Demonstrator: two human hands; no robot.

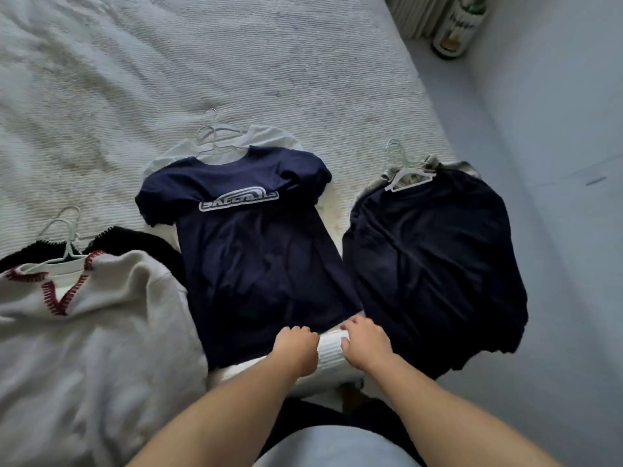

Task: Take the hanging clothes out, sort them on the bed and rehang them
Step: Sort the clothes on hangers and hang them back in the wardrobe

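Clothes: three piles laid on the bed (pixel 236 62) along its near edge, all on hangers.
Left pile: cream sweater (pixel 84 315) with red stitching over a black knit, toward the near left corner.
Middle pile: navy tee (pixel 256 251) with white logo over a white garment (pixel 332 357), at the near edge.
Right pile: dark shirt (pixel 435 264) over a paler piece, at the right edge, hem hanging off the side.
Left hand (pixel 296 345): fingers curled at the navy tee's hem, seemingly pinching it.
Right hand (pixel 365 342): fingers bent, resting on the white garment beside the hem; grip not clear.
Done: removal from the rail, judged complete for these; grouping into piles well advanced.
In hand: likely straightening the middle pile.
Left: rehanging of all three piles.
Bottle (pixel 458 28): on the floor past the far right corner.
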